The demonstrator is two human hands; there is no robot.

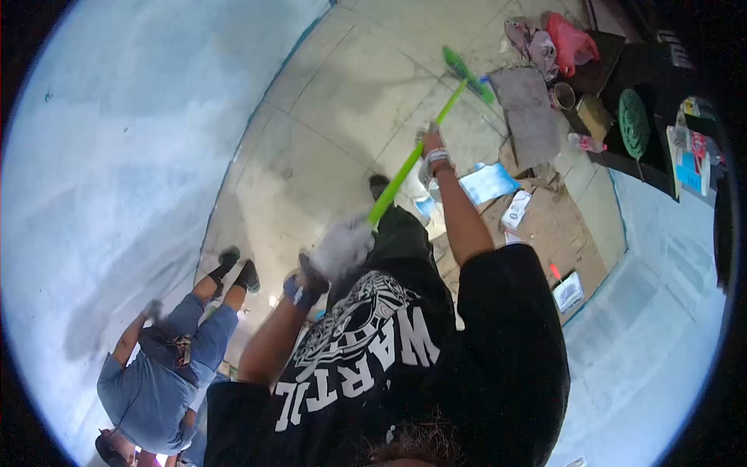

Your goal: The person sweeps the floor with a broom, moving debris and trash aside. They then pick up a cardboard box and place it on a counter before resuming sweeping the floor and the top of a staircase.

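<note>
A bright green broom handle [398, 180] runs diagonally away from my body to a green broom head [468, 75] on the tiled floor. My left hand [342, 247], in a pale glove, is closed around the handle's near end in front of my waist. Farther along, my right hand [433, 148] grips the same handle, with white material around its wrist. The broom head lies beside a flat grey board [527, 113]. Glove and blur hide the exact finger positions.
Flattened cardboard [564, 229] and a light blue sheet [489, 184] lie to the right. Beyond are a red plastic bag [572, 43], a bottle [587, 143] and a dark table [657, 78]. Another person [159, 373] is at the left, near a pale wall [117, 156].
</note>
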